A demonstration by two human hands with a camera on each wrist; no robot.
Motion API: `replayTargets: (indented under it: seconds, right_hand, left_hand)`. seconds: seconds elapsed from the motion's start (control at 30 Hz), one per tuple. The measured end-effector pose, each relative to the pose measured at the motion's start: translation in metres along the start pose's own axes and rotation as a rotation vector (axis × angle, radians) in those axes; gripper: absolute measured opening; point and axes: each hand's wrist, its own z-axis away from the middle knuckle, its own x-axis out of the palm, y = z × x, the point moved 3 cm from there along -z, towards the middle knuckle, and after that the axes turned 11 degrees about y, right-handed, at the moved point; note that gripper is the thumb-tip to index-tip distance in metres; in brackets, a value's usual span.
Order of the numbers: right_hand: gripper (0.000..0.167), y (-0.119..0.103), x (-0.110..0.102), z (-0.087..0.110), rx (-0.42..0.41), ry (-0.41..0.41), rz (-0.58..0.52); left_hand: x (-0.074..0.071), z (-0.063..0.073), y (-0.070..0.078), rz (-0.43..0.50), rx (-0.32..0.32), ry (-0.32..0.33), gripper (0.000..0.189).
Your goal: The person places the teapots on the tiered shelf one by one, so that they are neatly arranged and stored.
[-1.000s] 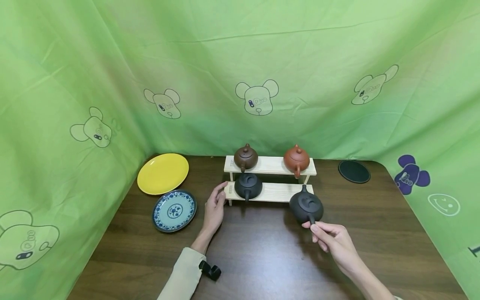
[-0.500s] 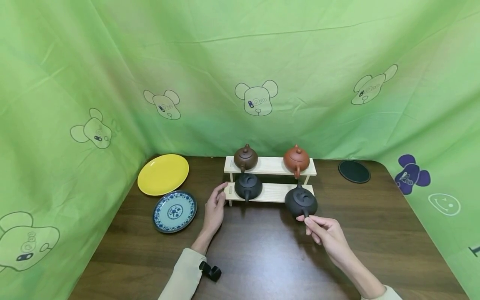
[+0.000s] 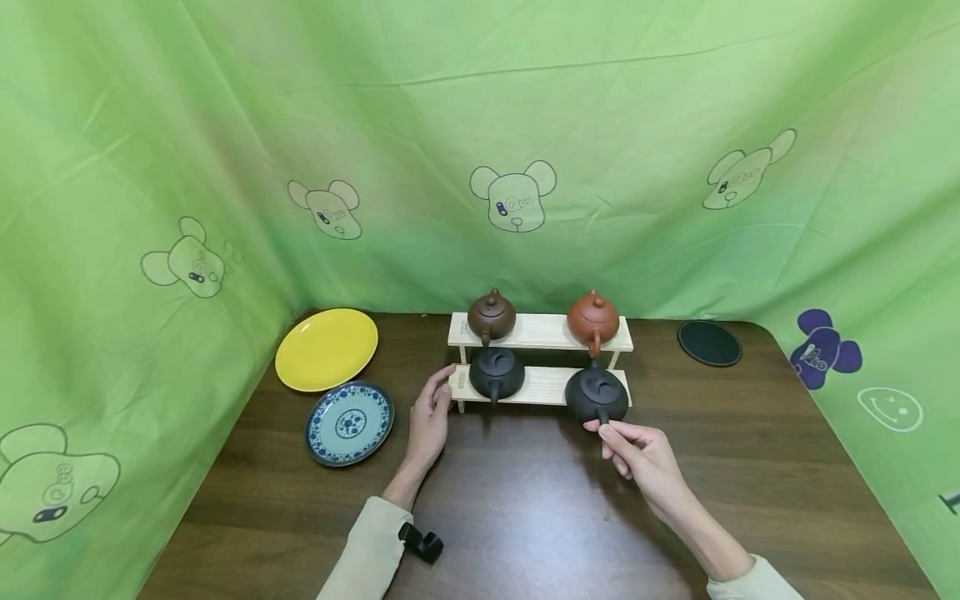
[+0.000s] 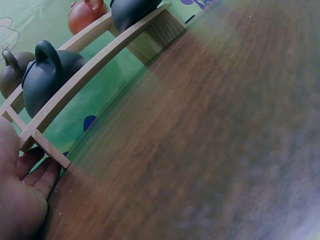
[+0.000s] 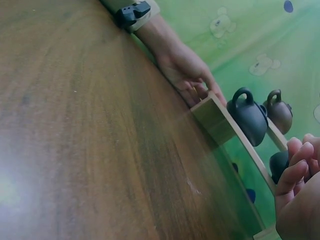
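Note:
My right hand (image 3: 637, 458) pinches the handle of a black teapot (image 3: 596, 393) over the right end of a two-tier wooden stand's lower shelf (image 3: 545, 384). Whether the pot's base touches the wood, I cannot tell. Its spout points away, toward the upper tier. At the stand's left end, my left hand (image 3: 430, 421) holds the corner of the lower shelf, with fingers (image 4: 42, 175) curled beside the leg in the left wrist view. A second black teapot (image 3: 497, 372) sits on that shelf at the left. Above stand a dark brown teapot (image 3: 492, 315) and a red-brown teapot (image 3: 593, 317).
Left of the stand lie a yellow plate (image 3: 326, 350) and a blue patterned plate (image 3: 349, 423), their edges meeting. A dark oval coaster (image 3: 708, 343) lies at the back right. Green printed cloth (image 3: 517, 108) hangs behind and at both sides of the brown table (image 3: 517, 517).
My right hand has carried the black teapot leftward and away from me, from beyond the stand's front right corner to over the lower shelf. My left hand has stayed in place.

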Motion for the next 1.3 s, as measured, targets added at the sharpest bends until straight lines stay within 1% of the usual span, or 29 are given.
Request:
replayTargets:
  seconds: [0.03, 0.1, 0.13, 0.17, 0.2, 0.23, 0.33, 0.37, 0.4, 0.47, 0.5, 0.57, 0.67, 0.73, 0.8, 0.93, 0.97, 1.03, 1.17, 1.2, 1.23, 1.3]
  right_hand:
    - [0.028, 0.0, 0.001, -0.001, -0.004, 0.0, 0.0]
    - [0.029, 0.0, 0.003, -0.004, -0.005, 0.003, -0.003]
    - [0.03, 0.0, 0.004, -0.005, -0.007, 0.006, -0.006]
    - [0.03, 0.001, 0.005, -0.006, -0.004, 0.009, -0.011]
    - [0.03, 0.001, 0.006, -0.007, -0.001, 0.012, -0.016]
    - [0.031, 0.002, 0.007, -0.008, 0.004, 0.015, -0.018]
    - [0.032, 0.004, 0.008, -0.012, 0.023, 0.024, -0.026]
    - [0.032, 0.004, 0.009, -0.013, 0.029, 0.026, -0.027]
    - [0.033, 0.005, 0.009, -0.014, 0.033, 0.028, -0.026]
    - [0.032, 0.006, 0.009, -0.016, 0.036, 0.027, -0.025]
    - [0.032, 0.006, 0.009, -0.017, 0.037, 0.025, -0.025]
    - [0.029, 0.006, 0.01, -0.018, 0.037, 0.026, -0.028]
    - [0.024, 0.005, 0.012, -0.021, 0.044, 0.033, -0.03]
    - [0.023, 0.005, 0.013, -0.022, 0.052, 0.044, -0.031]
    - [0.025, 0.005, 0.014, -0.024, 0.061, 0.051, -0.028]
    - [0.032, 0.005, 0.016, -0.027, 0.065, 0.056, -0.03]
    - [0.034, 0.005, 0.016, -0.027, 0.067, 0.057, -0.032]
    - [0.035, 0.005, 0.017, -0.028, 0.068, 0.059, -0.032]
    - [0.035, 0.005, 0.018, -0.027, 0.082, 0.065, -0.022]
    - [0.035, 0.005, 0.018, -0.027, 0.088, 0.067, -0.019]
    - [0.035, 0.006, 0.018, -0.027, 0.095, 0.07, -0.016]
    - [0.034, 0.006, 0.017, -0.027, 0.11, 0.08, -0.014]
  left_hand:
    - [0.0, 0.0, -0.003, 0.001, -0.018, 0.001, 0.039]
    - [0.0, -0.002, -0.015, 0.006, -0.064, -0.004, 0.038]
    - [0.0, -0.002, -0.012, 0.003, -0.084, -0.007, 0.038]
    - [0.0, -0.003, -0.015, -0.005, -0.096, -0.009, 0.038]
    - [0.0, -0.002, -0.01, -0.003, -0.112, -0.011, 0.038]
    - [0.0, -0.001, -0.005, -0.003, -0.113, -0.015, 0.038]
    - [0.0, 0.0, 0.002, -0.026, -0.103, -0.01, 0.038]
    - [0.0, -0.001, -0.005, -0.021, -0.096, -0.01, 0.038]
    - [0.001, -0.002, -0.005, -0.013, -0.098, -0.012, 0.038]
    - [0.001, -0.004, -0.016, -0.006, -0.09, -0.011, 0.037]
    - [0.001, -0.004, -0.017, -0.002, -0.091, -0.01, 0.037]
    - [0.0, -0.005, -0.018, 0.001, -0.065, -0.012, 0.038]
    - [-0.001, -0.002, -0.011, 0.012, -0.022, -0.002, 0.039]
    - [-0.002, 0.0, -0.006, 0.015, -0.01, -0.002, 0.039]
    - [-0.002, 0.001, 0.0, 0.019, -0.001, 0.001, 0.039]
    - [-0.001, 0.001, 0.003, -0.009, -0.032, 0.012, 0.037]
    - [0.0, 0.001, 0.006, -0.008, -0.028, 0.014, 0.038]
    - [0.0, 0.001, 0.008, -0.019, -0.045, 0.018, 0.038]
    - [0.0, 0.003, 0.02, -0.023, -0.067, 0.008, 0.039]
    - [-0.001, 0.004, 0.02, -0.028, -0.08, 0.007, 0.039]
    - [-0.001, 0.004, 0.021, -0.03, -0.077, 0.004, 0.04]
    - [-0.001, 0.004, 0.018, -0.035, -0.087, 0.0, 0.04]
